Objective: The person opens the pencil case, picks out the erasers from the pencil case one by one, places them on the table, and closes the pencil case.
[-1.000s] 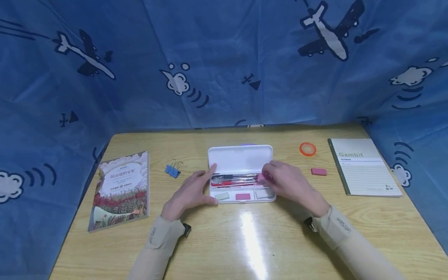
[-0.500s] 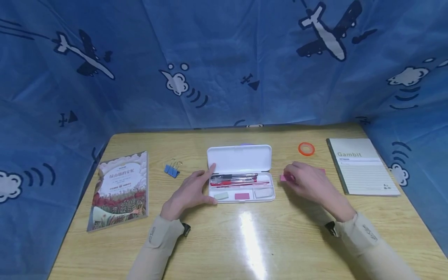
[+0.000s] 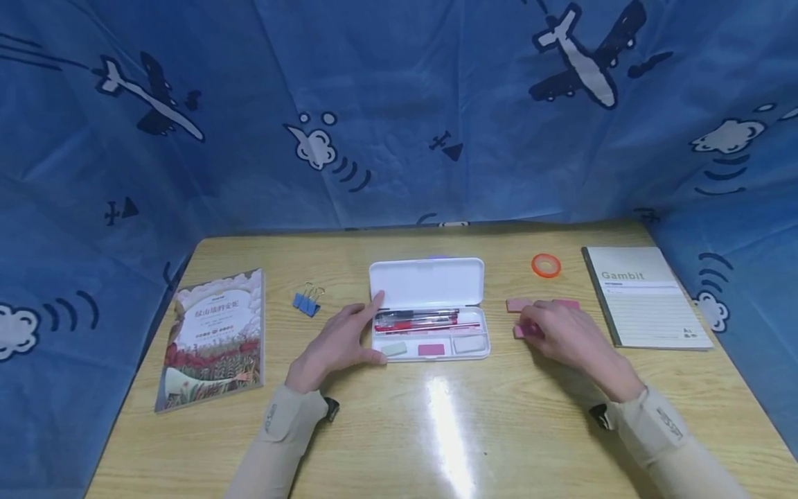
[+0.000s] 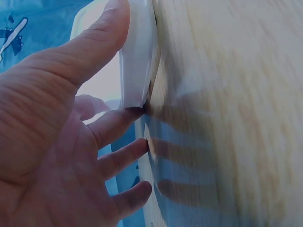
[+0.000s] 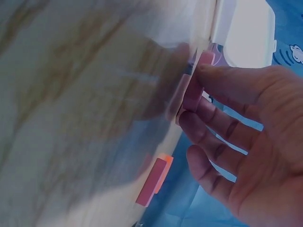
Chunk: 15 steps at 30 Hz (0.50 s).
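A white pencil case (image 3: 430, 358) stands with its lid raised; black and red pens (image 3: 414, 324), a pale green eraser (image 3: 393, 349) and a pink eraser (image 3: 431, 349) lie inside. My left hand (image 3: 339, 342) rests at the case's left end, thumb at the front corner, index finger by the lid, fingers extended. To the right of the case, my right hand (image 3: 564, 336) pinches a pink eraser (image 5: 199, 82) close to the table. Just behind it is another pink eraser (image 3: 517, 305). A further one (image 3: 566, 303), also seen in the right wrist view, is partly behind the hand.
At the left lie an illustrated book (image 3: 215, 339) and blue binder clips (image 3: 307, 303). An orange tape ring (image 3: 546, 265) is at the back right, with a notebook (image 3: 648, 298) farther right. Something purple (image 3: 441, 257) shows behind the lid. Blue printed cloth (image 3: 399, 138) hangs beyond the table.
My right hand has moved right, out of the case, with pink eraser material. A pink eraser now shows on the table behind the one in my fingers. My left hand stays in place.
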Available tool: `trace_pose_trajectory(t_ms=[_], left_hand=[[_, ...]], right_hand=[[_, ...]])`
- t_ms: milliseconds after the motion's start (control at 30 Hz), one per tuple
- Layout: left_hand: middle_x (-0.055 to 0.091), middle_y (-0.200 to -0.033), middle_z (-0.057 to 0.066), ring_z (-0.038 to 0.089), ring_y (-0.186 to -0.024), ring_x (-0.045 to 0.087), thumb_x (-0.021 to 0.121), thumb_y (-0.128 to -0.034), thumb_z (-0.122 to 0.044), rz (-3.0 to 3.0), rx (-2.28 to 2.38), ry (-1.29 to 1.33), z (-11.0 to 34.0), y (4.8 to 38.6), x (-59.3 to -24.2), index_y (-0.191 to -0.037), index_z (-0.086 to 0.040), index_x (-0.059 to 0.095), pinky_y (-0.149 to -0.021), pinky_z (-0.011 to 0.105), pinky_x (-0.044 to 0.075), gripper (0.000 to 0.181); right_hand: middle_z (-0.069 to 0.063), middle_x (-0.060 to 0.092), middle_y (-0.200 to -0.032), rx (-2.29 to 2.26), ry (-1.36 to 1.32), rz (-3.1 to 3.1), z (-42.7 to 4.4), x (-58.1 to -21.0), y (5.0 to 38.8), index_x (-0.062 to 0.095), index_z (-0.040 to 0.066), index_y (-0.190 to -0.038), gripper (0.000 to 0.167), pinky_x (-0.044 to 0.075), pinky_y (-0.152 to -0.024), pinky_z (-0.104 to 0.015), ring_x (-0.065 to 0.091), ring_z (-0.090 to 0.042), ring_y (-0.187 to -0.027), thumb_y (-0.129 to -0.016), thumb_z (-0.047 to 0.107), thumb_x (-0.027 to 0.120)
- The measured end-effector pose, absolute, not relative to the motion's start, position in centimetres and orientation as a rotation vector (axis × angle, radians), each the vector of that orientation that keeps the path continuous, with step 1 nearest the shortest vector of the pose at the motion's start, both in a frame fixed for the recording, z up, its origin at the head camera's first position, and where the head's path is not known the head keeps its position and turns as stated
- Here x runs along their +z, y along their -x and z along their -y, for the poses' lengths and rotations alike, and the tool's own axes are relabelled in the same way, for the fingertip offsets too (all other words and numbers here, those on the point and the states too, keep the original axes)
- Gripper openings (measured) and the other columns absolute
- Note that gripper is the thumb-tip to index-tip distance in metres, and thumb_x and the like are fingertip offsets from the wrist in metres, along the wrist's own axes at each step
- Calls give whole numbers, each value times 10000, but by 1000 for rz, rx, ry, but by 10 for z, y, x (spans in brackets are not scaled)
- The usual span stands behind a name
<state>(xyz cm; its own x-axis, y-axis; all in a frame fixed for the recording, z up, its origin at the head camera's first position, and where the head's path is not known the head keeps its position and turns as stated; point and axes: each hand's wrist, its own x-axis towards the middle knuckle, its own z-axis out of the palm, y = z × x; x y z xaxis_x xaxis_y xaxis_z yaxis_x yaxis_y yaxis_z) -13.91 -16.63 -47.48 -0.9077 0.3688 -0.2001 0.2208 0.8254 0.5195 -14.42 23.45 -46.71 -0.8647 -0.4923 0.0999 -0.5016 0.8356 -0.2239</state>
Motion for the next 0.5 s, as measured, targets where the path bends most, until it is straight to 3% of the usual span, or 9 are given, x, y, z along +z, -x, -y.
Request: trace_pose_trajectory(t_ms=[500], left_hand=[[416, -1586, 213, 378, -1488, 353, 883, -753, -443, -2715, 725, -455, 167, 139, -474, -1642, -263, 127, -1186, 569, 349, 1180]], right_hand=[[56, 667, -787, 408, -758, 3032, -235, -470, 146, 726, 165, -898, 132, 435, -567, -252, 525, -68, -678, -824, 113, 822]])
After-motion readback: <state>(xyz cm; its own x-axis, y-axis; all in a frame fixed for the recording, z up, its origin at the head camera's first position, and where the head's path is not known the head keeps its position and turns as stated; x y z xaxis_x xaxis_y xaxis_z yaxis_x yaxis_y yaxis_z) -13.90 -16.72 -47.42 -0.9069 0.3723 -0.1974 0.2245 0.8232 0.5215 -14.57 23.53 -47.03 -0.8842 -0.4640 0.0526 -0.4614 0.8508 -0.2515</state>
